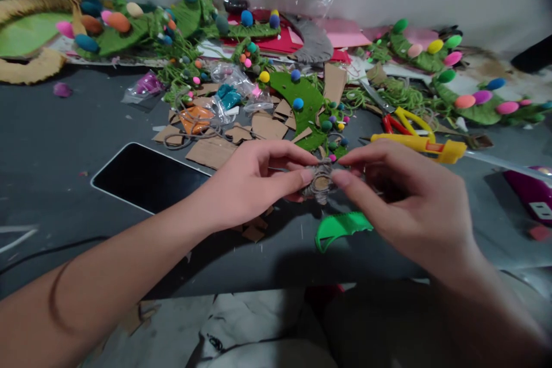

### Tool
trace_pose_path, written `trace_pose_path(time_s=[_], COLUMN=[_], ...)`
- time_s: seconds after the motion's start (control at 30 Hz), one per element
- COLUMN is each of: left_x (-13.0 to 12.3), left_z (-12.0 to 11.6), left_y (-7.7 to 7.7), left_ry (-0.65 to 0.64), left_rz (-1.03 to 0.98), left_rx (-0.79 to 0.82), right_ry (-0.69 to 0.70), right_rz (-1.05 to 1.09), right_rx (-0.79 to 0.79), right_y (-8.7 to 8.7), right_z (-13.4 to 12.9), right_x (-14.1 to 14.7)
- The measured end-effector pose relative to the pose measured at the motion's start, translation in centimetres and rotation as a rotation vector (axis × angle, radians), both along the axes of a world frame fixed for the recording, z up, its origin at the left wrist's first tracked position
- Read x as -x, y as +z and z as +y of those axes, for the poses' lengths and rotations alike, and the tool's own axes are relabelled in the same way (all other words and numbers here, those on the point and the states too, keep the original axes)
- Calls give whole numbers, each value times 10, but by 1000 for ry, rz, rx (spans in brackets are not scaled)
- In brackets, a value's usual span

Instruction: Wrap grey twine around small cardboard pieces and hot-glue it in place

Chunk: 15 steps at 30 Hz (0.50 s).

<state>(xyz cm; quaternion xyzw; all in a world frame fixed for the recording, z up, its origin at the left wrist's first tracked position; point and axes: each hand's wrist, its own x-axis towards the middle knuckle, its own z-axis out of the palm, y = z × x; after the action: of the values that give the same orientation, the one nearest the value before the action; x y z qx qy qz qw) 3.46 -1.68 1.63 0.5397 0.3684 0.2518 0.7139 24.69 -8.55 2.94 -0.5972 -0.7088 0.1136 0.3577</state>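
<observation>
A small star-like piece wrapped in grey cord [321, 183] is held up between both hands, with a round patch of bare cardboard at its middle. My left hand [263, 181] pinches its left side between thumb and fingers. On the other side, my right hand [409, 195] grips the right edge with thumb and forefinger; its remaining fingers curl partly out of sight. Below the piece, a green plastic cutter [342, 229] with a toothed edge lies on the dark table [276, 267]. A yellow glue gun [418, 146] rests just beyond my right hand.
Left of my forearm lies a black phone [146, 177]. Cardboard scraps [211, 149], small plastic bags [196, 119] and a green crescent [302, 103] fill the middle. Scissors [382, 100] and yellow-handled pliers [414, 123] sit at right. Green decorations with coloured balls [125, 37] line the wall.
</observation>
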Motion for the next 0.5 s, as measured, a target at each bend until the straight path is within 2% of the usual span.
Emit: trace_pose_path(time_s=[0.5], left_x=[-1], left_z=[-1], left_y=[2], left_ry=[-16], left_rz=[17], left_rx=[-25], right_ry=[108], right_rz=[-19], right_rx=[58], right_y=[3], right_z=[7], right_x=[4])
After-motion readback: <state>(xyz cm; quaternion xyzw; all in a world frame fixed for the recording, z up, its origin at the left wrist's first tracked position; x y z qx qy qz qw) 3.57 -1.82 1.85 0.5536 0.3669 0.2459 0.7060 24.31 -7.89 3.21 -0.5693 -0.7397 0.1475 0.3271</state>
